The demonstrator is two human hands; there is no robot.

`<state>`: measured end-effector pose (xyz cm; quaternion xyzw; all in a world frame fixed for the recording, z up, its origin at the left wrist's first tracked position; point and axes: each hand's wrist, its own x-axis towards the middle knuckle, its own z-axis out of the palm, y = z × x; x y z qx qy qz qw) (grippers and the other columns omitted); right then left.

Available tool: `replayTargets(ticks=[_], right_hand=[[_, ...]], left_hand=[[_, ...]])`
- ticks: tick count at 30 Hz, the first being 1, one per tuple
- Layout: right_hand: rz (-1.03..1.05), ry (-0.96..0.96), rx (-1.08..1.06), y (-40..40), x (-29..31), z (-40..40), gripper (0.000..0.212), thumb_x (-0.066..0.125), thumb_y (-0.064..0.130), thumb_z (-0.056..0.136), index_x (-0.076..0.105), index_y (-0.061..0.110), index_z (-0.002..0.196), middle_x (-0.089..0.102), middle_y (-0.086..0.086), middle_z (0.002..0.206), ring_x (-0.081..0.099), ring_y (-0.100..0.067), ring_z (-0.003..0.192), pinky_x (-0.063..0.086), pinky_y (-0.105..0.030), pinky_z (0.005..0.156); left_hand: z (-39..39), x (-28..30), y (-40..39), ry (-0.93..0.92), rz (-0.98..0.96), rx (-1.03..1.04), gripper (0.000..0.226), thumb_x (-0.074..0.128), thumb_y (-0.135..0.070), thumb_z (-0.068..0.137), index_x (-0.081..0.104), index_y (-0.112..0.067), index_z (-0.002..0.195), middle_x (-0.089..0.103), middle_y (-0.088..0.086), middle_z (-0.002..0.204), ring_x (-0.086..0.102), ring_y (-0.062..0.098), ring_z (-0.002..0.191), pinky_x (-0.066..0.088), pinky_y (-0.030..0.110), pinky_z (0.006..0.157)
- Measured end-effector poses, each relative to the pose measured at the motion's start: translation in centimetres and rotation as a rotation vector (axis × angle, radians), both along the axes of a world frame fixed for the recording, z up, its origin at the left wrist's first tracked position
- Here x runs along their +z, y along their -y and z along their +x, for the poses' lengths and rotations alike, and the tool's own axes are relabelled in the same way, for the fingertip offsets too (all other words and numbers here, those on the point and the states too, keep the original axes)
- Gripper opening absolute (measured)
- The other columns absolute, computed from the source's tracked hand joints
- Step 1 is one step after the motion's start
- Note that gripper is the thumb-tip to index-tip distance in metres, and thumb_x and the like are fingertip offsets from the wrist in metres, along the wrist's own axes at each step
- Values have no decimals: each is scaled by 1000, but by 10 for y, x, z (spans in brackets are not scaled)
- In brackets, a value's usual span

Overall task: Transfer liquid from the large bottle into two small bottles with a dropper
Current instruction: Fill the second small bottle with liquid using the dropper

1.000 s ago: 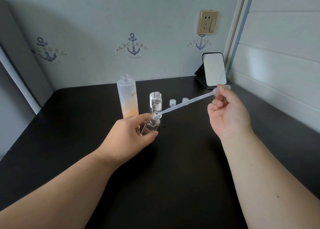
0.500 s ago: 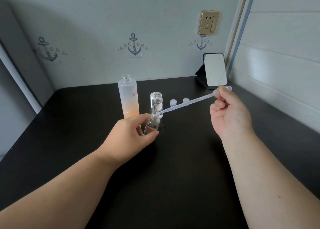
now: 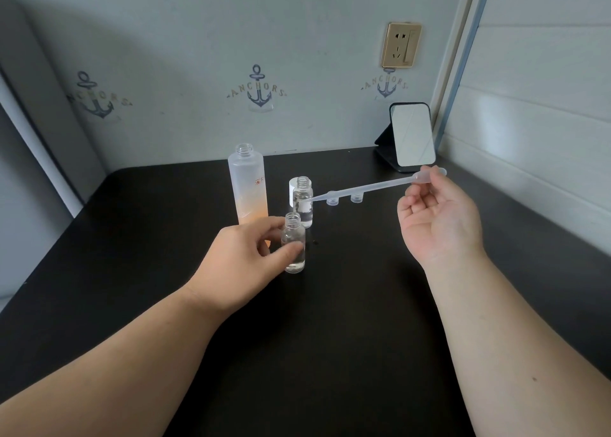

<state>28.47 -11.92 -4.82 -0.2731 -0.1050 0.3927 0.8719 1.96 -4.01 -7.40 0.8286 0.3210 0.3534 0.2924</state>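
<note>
From the head view, the left hand [image 3: 246,258] is pinching the near small bottle [image 3: 293,245], standing upright on the black table [image 3: 330,337] just before the second small bottle [image 3: 303,202] and the large bottle [image 3: 248,185]. The right hand [image 3: 436,218] is pinching the dropper [image 3: 373,187] by its bulb, its tip hanging by the second bottle's shoulder.
</note>
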Motion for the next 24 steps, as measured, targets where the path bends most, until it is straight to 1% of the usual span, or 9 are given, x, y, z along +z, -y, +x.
replayTargets(ticks=[2, 4, 8, 11, 13, 15, 18, 21, 24], right_hand=[[-1, 1, 6, 0, 0, 0, 23, 70, 11, 92, 81, 11, 72, 71, -1, 75, 62, -13, 59, 48, -22, 57], [1, 1, 10, 1, 0, -1, 22, 70, 12, 92, 80, 10, 73, 71, -1, 76, 63, -13, 60, 49, -22, 57], [-2, 1, 18, 1, 0, -2, 22, 70, 12, 92, 81, 10, 73, 71, -2, 75, 64, -14, 61, 50, -22, 58], [0, -1, 22, 0, 0, -2, 22, 69, 12, 93, 80, 9, 73, 71, -3, 76, 65, -14, 62, 50, -23, 58], [4, 6, 30, 0, 0, -2, 24, 69, 13, 93, 80, 10, 71, 72, -2, 76, 65, -14, 63, 50, -23, 59], [7, 22, 38, 0, 0, -2, 26, 70, 13, 93, 79, 12, 69, 72, -1, 77, 66, -13, 65, 51, -22, 61], [9, 48, 51, 0, 0, -2, 26, 71, 14, 93, 78, 13, 68, 73, 1, 80, 68, -13, 70, 52, -22, 64], [11, 70, 61, 1, 0, -3, 24, 71, 16, 93, 78, 12, 71, 75, 2, 83, 70, -12, 75, 54, -22, 67], [35, 82, 63, 0, 1, -3, 26, 70, 17, 95, 79, 12, 72, 75, 2, 84, 71, -12, 78, 55, -22, 69]], left_hand=[[-3, 2, 0, 163, -51, 66, 12, 66, -33, 92, 72, -34, 103, 72, -17, 85, 62, 6, 62, 50, 19, 60], [-5, 5, 2, 305, -44, 151, 13, 58, -31, 94, 71, -34, 96, 71, -12, 83, 64, 6, 65, 50, 20, 57], [-7, 8, -5, 468, -40, 370, 9, 56, -36, 88, 58, -41, 95, 63, -13, 86, 61, 4, 78, 50, 28, 68], [-5, 6, -15, 416, -110, 406, 33, 66, -33, 87, 51, -39, 115, 58, -14, 99, 58, -6, 88, 50, 23, 75], [-2, 3, -19, 349, -193, 346, 56, 71, -37, 86, 44, -34, 136, 58, -20, 110, 58, -9, 98, 48, 19, 79], [0, 0, -22, 277, -231, 290, 66, 72, -43, 87, 39, -35, 143, 57, -25, 116, 59, -7, 103, 46, 16, 79], [3, -3, -25, 161, -204, 301, 50, 70, -47, 89, 46, -39, 132, 60, -26, 108, 61, -3, 97, 49, 18, 77], [2, -4, -26, 155, -185, 319, 39, 71, -44, 89, 50, -43, 122, 62, -24, 104, 62, 0, 95, 52, 23, 79], [-1, -1, -25, 203, -166, 290, 31, 74, -38, 89, 52, -56, 103, 65, -27, 96, 65, -4, 88, 50, 12, 63]])
